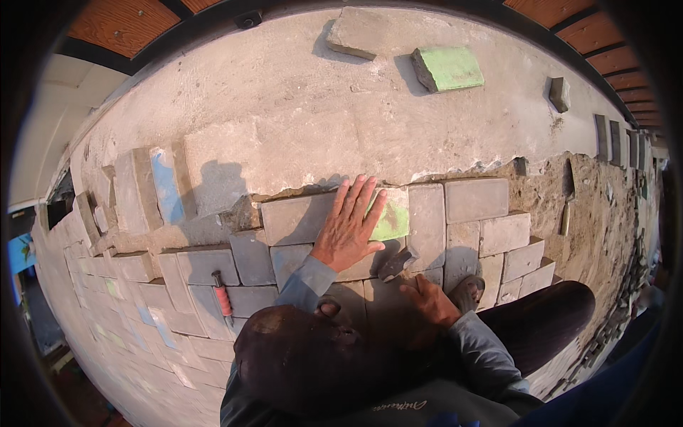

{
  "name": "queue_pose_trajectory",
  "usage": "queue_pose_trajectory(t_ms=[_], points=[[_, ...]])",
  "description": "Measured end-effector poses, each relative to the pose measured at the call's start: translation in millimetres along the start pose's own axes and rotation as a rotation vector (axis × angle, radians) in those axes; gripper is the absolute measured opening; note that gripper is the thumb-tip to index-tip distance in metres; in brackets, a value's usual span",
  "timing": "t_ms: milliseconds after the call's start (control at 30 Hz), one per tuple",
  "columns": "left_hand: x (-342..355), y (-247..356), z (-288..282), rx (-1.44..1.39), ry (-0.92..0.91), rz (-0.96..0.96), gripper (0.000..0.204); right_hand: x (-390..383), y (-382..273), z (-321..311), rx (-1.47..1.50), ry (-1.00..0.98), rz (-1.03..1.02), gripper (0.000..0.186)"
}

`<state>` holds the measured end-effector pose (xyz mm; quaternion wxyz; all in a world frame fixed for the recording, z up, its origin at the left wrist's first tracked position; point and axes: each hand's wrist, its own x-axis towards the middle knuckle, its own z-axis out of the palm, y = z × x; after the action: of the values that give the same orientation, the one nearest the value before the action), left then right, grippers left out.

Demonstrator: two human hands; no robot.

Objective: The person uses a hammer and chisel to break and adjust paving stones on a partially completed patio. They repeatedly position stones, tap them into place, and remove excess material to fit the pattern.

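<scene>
At the crouching person's knees, the right hand is resting beside a dark stone fragment, grip loose, holding nothing. Just beyond, the left hand is pressing flat, fingers spread, on the green-faced paver, its long axis running left-right.

Red-handled tool, loose green block (far).

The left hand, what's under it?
The left hand lies flat across a grey paving block and a green-painted paving block. The joint between them is covered by the palm.
</scene>
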<state>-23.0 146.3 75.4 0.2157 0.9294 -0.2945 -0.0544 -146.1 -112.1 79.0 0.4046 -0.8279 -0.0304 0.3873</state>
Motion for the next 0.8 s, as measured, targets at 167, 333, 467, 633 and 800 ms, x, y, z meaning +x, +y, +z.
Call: queue_pose_trajectory(t_ms=[167, 333, 467, 633, 800], points=[[28.0, 9.4, 8.3, 0.069, -0.179, -0.041, 0.114, 1.2, 1.3, -10.6, 0.174, 0.036, 0.09, 0.031], [37.1, 7.5, 3.8, 0.012, -0.147, -0.002, 0.112, 3.6, 6.7, -8.4, 0.11, -0.009, 0.048, 0.037], [36.8, 0.6, -11.3, 0.0, -0.118, 0.035, 0.107, 5.6, 18.7, -2.5, 0.078, 0.018, -0.05, 0.041], [39.8, -43.7, -56.7, 0.148, -0.105, 0.075, 0.102, 4.9, 25.3, 0.4, 0.077, -0.004, -0.052, 0.039], [52.0, -108.6, -96.9, 0.413, -0.041, -0.044, 0.098, 4.6, 22.6, -3.3, 0.003, 0.034, -0.183, 0.023]])
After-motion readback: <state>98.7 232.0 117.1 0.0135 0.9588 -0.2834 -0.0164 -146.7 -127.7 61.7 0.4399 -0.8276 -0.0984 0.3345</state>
